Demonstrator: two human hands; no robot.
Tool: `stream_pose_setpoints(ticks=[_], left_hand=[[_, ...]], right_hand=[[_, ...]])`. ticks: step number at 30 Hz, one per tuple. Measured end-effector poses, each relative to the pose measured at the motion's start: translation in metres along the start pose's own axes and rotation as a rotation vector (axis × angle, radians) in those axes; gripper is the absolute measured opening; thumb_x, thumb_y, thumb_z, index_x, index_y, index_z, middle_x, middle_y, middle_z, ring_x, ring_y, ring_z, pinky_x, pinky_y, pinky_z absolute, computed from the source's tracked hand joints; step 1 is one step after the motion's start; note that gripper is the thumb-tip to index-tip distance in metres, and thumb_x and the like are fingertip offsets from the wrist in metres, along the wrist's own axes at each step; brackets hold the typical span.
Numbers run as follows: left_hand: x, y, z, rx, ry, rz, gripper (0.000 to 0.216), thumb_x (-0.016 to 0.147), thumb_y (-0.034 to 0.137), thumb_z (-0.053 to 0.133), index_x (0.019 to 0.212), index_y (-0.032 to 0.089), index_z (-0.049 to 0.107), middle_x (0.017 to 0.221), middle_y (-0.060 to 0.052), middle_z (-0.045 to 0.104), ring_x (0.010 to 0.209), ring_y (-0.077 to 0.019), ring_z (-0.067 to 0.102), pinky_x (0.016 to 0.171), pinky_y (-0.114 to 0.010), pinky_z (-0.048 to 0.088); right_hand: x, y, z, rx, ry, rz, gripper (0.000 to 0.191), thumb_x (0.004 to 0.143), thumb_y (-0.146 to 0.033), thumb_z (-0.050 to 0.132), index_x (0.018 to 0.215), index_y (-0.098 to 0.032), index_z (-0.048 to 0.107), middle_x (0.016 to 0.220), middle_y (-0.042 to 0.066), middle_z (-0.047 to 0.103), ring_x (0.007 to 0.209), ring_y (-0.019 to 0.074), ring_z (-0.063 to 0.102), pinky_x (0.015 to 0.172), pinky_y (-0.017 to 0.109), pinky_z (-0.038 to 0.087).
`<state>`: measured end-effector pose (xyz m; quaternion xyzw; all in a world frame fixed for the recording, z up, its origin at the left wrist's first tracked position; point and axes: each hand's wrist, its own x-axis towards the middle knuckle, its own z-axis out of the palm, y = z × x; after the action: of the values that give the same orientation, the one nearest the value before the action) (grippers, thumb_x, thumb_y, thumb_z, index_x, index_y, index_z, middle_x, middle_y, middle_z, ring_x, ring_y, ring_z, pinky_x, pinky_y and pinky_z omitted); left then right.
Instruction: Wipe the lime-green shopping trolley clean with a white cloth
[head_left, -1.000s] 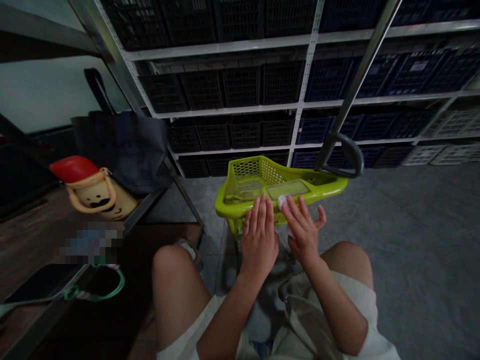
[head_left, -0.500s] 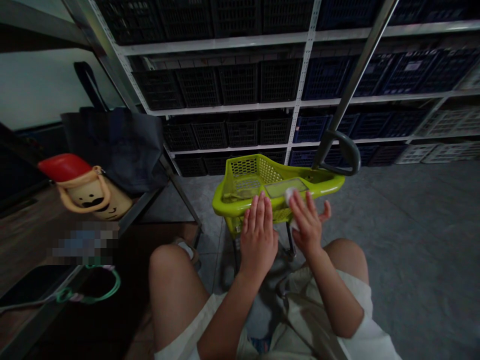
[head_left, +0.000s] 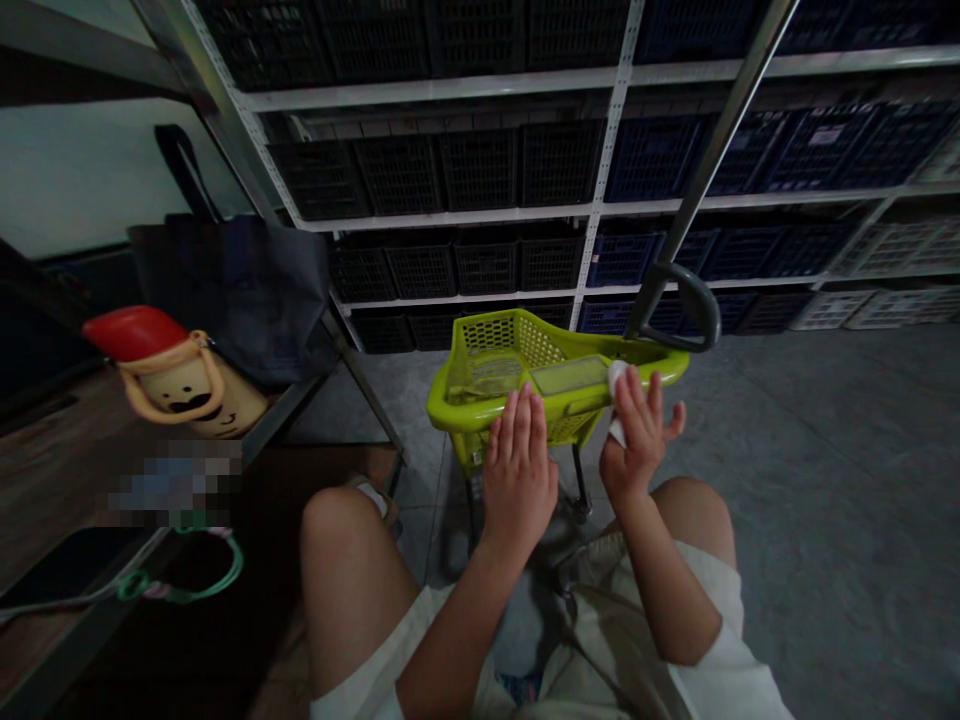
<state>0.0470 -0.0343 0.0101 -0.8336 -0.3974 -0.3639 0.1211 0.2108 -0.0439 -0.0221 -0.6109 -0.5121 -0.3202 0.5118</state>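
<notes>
A lime-green plastic shopping cart [head_left: 480, 408] with a mesh basket stands on the floor before my knees. My left hand [head_left: 520, 475] lies with straight fingers on the cart's near rim, holding nothing. A white cloth or tissue [head_left: 617, 378] sits under the fingers of my right hand [head_left: 634, 440], pressed against the rim. Part of it shows below the fingers, and the little finger sticks out to the side. The right hand is just right of the flat rectangular panel [head_left: 571, 376] set in the rim.
Shelving [head_left: 480, 212] with black and blue crates [head_left: 480, 168] runs behind the cart. A metal pole with a grey looped handle [head_left: 705, 305] rises at the cart's right. On the left bench are a red-topped container with a moustache face [head_left: 187, 385], a dark bag [head_left: 247, 290] and a green cord [head_left: 238, 565].
My right hand has slid right along the rim with the white cloth, from the panel to beyond its right end. My left hand has stayed almost still on the rim.
</notes>
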Motion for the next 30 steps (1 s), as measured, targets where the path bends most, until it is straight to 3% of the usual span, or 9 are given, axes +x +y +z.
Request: stream_pose_setpoints(ticks=[3, 8, 10, 14, 16, 21, 23, 28, 30], left_hand=[[0.0, 0.002, 0.001, 0.001, 0.008, -0.012, 0.078, 0.086, 0.01, 0.046, 0.158, 0.007, 0.015, 0.162, -0.017, 0.033, 0.153, -0.0257, 0.023, 0.124, -0.046, 0.025], [-0.002, 0.0, 0.003, 0.025, 0.009, -0.005, 0.073, 0.088, 0.01, 0.045, 0.157, 0.006, 0.02, 0.161, -0.017, 0.035, 0.153, -0.0258, 0.022, 0.122, -0.047, 0.029], [-0.002, -0.001, 0.002, 0.025, 0.001, 0.005, 0.073, 0.088, 0.01, 0.045, 0.157, 0.006, 0.021, 0.161, -0.016, 0.034, 0.153, -0.0252, 0.022, 0.123, -0.045, 0.028], [-0.001, 0.0, 0.0, 0.007, -0.015, 0.0, 0.076, 0.086, 0.01, 0.046, 0.157, 0.006, 0.019, 0.163, -0.015, 0.031, 0.154, -0.0246, 0.02, 0.124, -0.044, 0.025], [-0.001, 0.002, 0.001, 0.001, -0.003, -0.011, 0.076, 0.087, 0.009, 0.045, 0.158, 0.006, 0.018, 0.163, -0.016, 0.031, 0.154, -0.0247, 0.02, 0.124, -0.045, 0.025], [-0.002, 0.001, 0.004, 0.007, 0.007, -0.01, 0.073, 0.089, 0.013, 0.046, 0.157, 0.006, 0.02, 0.162, -0.017, 0.033, 0.154, -0.0256, 0.02, 0.123, -0.046, 0.029], [-0.002, 0.0, 0.003, 0.013, -0.002, -0.005, 0.072, 0.089, 0.013, 0.046, 0.156, 0.006, 0.021, 0.161, -0.017, 0.034, 0.154, -0.0255, 0.021, 0.122, -0.046, 0.029], [-0.001, 0.0, 0.0, 0.015, -0.019, 0.002, 0.075, 0.085, 0.011, 0.048, 0.156, 0.006, 0.022, 0.163, -0.015, 0.032, 0.153, -0.0249, 0.022, 0.123, -0.044, 0.028], [-0.001, 0.001, 0.001, 0.021, -0.007, -0.004, 0.075, 0.085, 0.01, 0.047, 0.156, 0.005, 0.023, 0.163, -0.015, 0.032, 0.154, -0.0252, 0.021, 0.123, -0.044, 0.028]], right_hand=[[-0.004, -0.01, 0.003, -0.003, 0.061, 0.241, 0.065, 0.09, -0.017, 0.033, 0.154, -0.033, 0.035, 0.155, 0.008, 0.047, 0.153, 0.0268, 0.025, 0.116, 0.064, 0.017], [-0.009, -0.039, -0.008, 0.13, -0.304, -0.228, 0.068, 0.089, -0.02, 0.037, 0.156, -0.029, 0.031, 0.152, 0.007, 0.051, 0.15, 0.0254, 0.031, 0.12, 0.053, 0.018], [-0.005, -0.032, -0.01, 0.126, -0.274, -0.273, 0.067, 0.089, -0.018, 0.036, 0.154, -0.032, 0.035, 0.148, 0.006, 0.056, 0.149, 0.0254, 0.034, 0.12, 0.054, 0.013], [0.004, -0.007, -0.004, 0.038, 0.011, 0.127, 0.066, 0.088, -0.014, 0.035, 0.15, -0.035, 0.041, 0.149, 0.006, 0.054, 0.15, 0.0276, 0.031, 0.116, 0.062, 0.015], [0.004, -0.009, -0.003, 0.037, 0.046, 0.233, 0.067, 0.088, -0.014, 0.035, 0.151, -0.034, 0.04, 0.153, 0.007, 0.05, 0.152, 0.0275, 0.027, 0.115, 0.062, 0.02], [0.003, -0.042, -0.012, 0.145, -0.291, -0.203, 0.072, 0.084, -0.013, 0.038, 0.155, -0.029, 0.035, 0.153, 0.006, 0.05, 0.15, 0.024, 0.032, 0.119, 0.051, 0.02], [0.007, -0.042, -0.013, 0.131, -0.293, -0.251, 0.071, 0.083, -0.012, 0.039, 0.151, -0.03, 0.041, 0.148, 0.003, 0.056, 0.149, 0.0248, 0.034, 0.121, 0.052, 0.016], [0.014, -0.015, -0.006, 0.023, 0.027, 0.153, 0.061, 0.087, -0.014, 0.036, 0.143, -0.033, 0.051, 0.144, 0.004, 0.06, 0.15, 0.0273, 0.033, 0.117, 0.061, 0.015], [0.012, -0.02, -0.006, 0.019, 0.023, 0.222, 0.062, 0.088, -0.015, 0.036, 0.146, -0.033, 0.049, 0.147, 0.005, 0.056, 0.151, 0.0271, 0.029, 0.116, 0.061, 0.018]])
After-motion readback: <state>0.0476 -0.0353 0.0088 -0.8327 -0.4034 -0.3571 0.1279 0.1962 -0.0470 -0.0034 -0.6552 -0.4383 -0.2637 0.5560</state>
